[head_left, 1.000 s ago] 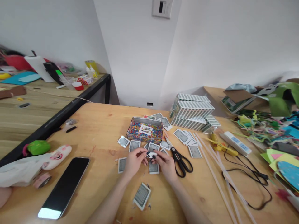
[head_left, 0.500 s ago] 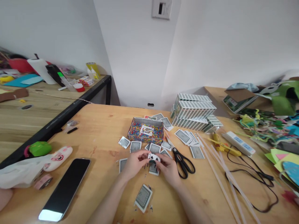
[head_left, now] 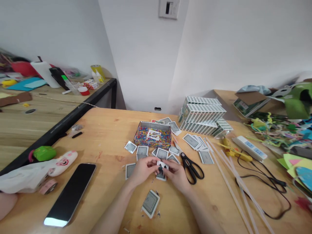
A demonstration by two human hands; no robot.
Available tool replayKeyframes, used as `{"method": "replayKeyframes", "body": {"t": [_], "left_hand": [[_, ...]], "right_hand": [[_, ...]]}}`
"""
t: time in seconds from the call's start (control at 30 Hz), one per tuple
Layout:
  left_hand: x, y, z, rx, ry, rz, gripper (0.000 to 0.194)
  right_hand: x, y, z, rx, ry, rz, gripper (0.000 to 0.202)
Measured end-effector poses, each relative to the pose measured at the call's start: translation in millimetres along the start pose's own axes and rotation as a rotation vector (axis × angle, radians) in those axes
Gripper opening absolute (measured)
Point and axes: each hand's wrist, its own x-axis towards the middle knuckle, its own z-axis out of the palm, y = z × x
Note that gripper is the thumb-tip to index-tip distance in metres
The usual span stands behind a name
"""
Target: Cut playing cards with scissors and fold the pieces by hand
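Between both hands a playing card (head_left: 162, 164), a five of spades, is held tilted with its face toward me. My left hand (head_left: 144, 170) pinches its left edge, fingers bent around it. On the other side my right hand (head_left: 177, 175) grips the right edge. A small dark piece (head_left: 160, 170) shows at the card's front; I cannot make out what it is. Just beyond the hands lie several face-down cards (head_left: 142, 152). Nearer to me is a single face-down card (head_left: 150, 203) with small scraps around it. Black-handled scissors (head_left: 192, 169) lie right of my right hand.
A colourful open box (head_left: 152, 140) with a card inside stands ahead. Behind it at right are stacked striped card boxes (head_left: 204, 113). A phone (head_left: 71, 195) lies left. Glue sticks (head_left: 230, 182), a yellow glue gun (head_left: 235, 152) and a power strip (head_left: 250, 148) occupy the right side.
The card in my hands has tipped slightly, showing more of its face. Both hands stay in nearly the same place; the whole view has shifted a little.
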Motion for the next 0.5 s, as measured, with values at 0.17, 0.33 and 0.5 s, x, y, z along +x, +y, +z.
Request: {"method": "replayKeyframes", "body": {"t": [0.17, 0.33, 0.5], "left_hand": [[4, 2, -18.2, 0.000, 0.227, 0.075, 0.029], [6, 2, -35.0, 0.160, 0.389, 0.109, 0.031], [8, -3, -33.9, 0.235, 0.395, 0.129, 0.030]], "right_hand": [[-2, 5, 4, 0.091, 0.139, -0.002, 0.055], [-4, -8, -2, -0.309, 0.080, -0.092, 0.069], [-8, -14, -2, -0.477, -0.102, -0.129, 0.073]]}}
